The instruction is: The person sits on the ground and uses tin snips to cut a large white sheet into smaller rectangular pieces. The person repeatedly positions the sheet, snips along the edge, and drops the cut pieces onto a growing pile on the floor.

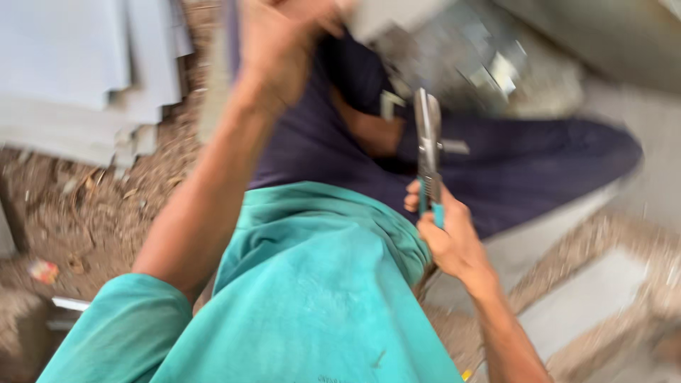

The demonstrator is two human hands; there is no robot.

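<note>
I am gripping a pair of pliers (428,152) in my right hand (448,234), fingers curled tight around the teal handles, steel jaws pointing up over my lap. My left hand (280,50) is closing on a blurred grey piece (397,14), perhaps sheet metal, near the top edge.

Teal short-sleeved shirt (319,298), dark navy trousers (525,170), bare forearms.
</note>
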